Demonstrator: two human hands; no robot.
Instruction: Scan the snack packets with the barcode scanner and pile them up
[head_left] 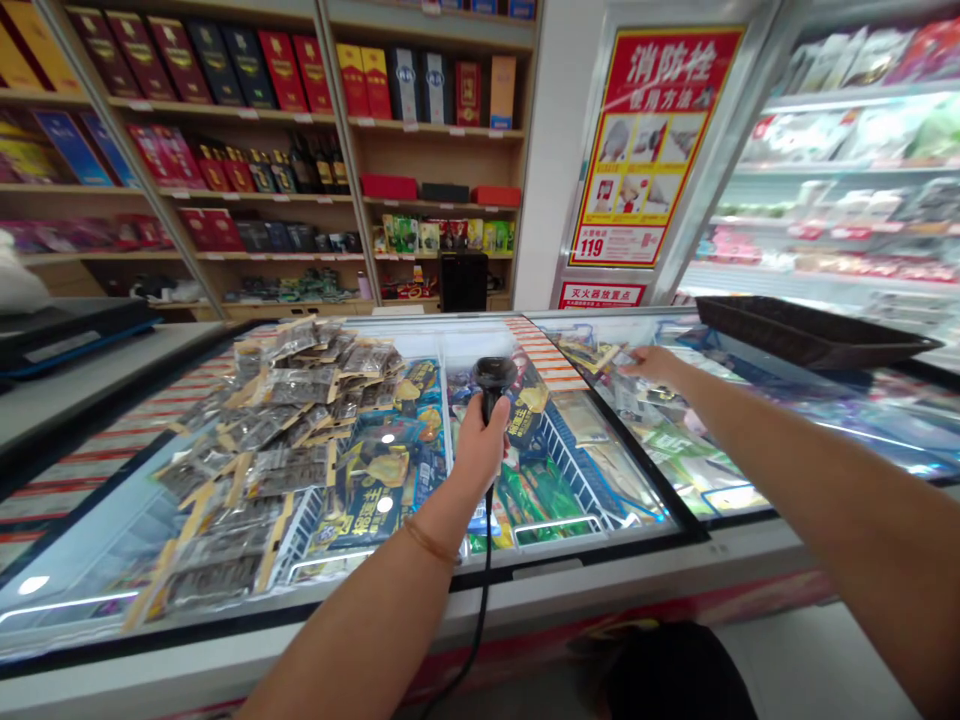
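Our left hand (480, 440) gripped the scanner (495, 374); our right hand (657, 366) touched packets (592, 354) on the freezer's (645, 577) right (whether clamped, we couldn't tell). The left pile (292, 400) was perhaps scanned, these packets probably not.

My left hand (482, 432) grips a black plastic handheld scanner (495, 374), upright, head uppermost, its black cord (484, 600) trailing nearward. Far right, my right hand (654, 365) reaches small, flat, tan-edged clear packets (589, 352), loosely overlapping on the glass freezer top (469, 337), too blurred to count.
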